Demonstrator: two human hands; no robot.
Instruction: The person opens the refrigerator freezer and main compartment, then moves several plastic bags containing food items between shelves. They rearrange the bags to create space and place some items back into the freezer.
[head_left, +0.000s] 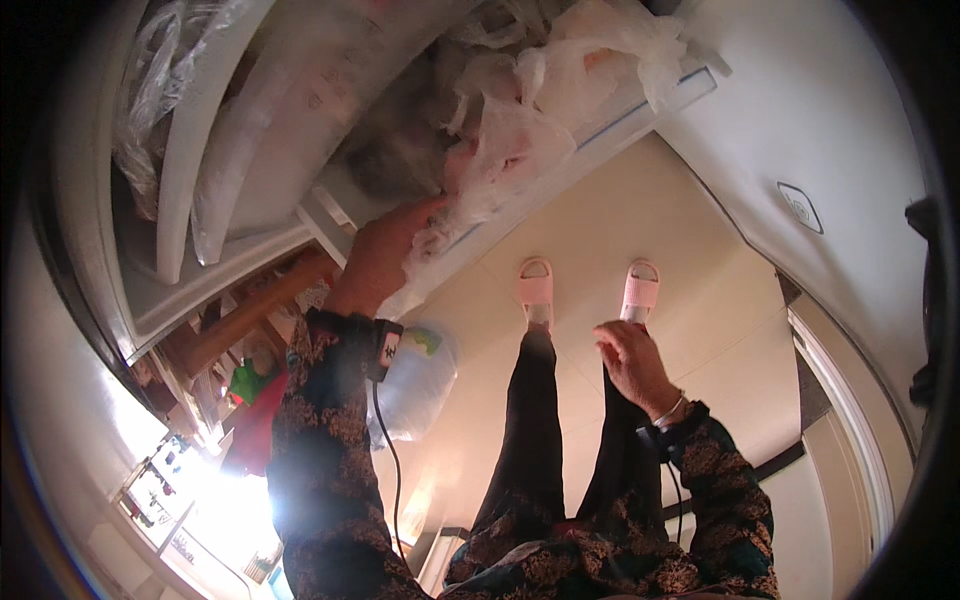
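Observation:
My left hand reaches into an open freezer drawer at the upper middle, its fingers hidden among frosty translucent plastic bags, some with pinkish contents. Whether it grips anything I cannot tell. My right hand is down in front of my right leg, away from the drawer, with loosely bent fingers apart and nothing in them.
Frosted drawers fill the upper left, beside a white appliance panel on the right. Shelves with assorted items and a plastic bag are lower left. Pink slippers stand on pale floor tiles.

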